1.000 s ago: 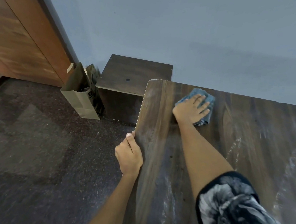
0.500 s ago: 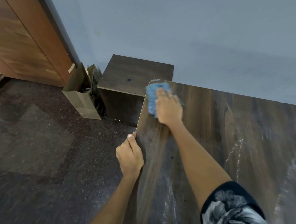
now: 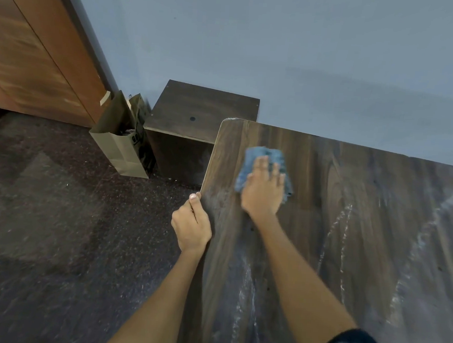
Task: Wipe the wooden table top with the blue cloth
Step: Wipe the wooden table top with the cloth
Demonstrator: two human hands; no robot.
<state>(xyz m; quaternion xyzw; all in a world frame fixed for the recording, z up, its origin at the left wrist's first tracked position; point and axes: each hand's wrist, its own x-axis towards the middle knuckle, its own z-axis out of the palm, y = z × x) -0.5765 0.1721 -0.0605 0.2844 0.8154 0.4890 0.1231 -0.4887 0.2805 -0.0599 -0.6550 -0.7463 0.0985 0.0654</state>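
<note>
The dark wooden table top (image 3: 351,207) fills the right half of the head view, with pale dust streaks on its near and right parts. My right hand (image 3: 262,192) lies flat on the blue cloth (image 3: 258,160), pressing it onto the table near the far left corner. Part of the cloth is hidden under my palm. My left hand (image 3: 192,225) grips the table's left edge, thumb on top, a little nearer to me than the cloth.
A low dark wooden box (image 3: 199,118) stands on the floor against the blue wall, just beyond the table's corner. A brown paper bag (image 3: 120,142) leans beside it. A wooden door (image 3: 32,50) is at the far left. Dark speckled floor (image 3: 55,226) lies to the left.
My right hand swept the cloth from right of the corner to the table's left edge, then back right and a little nearer to me. My left hand stayed on the edge.
</note>
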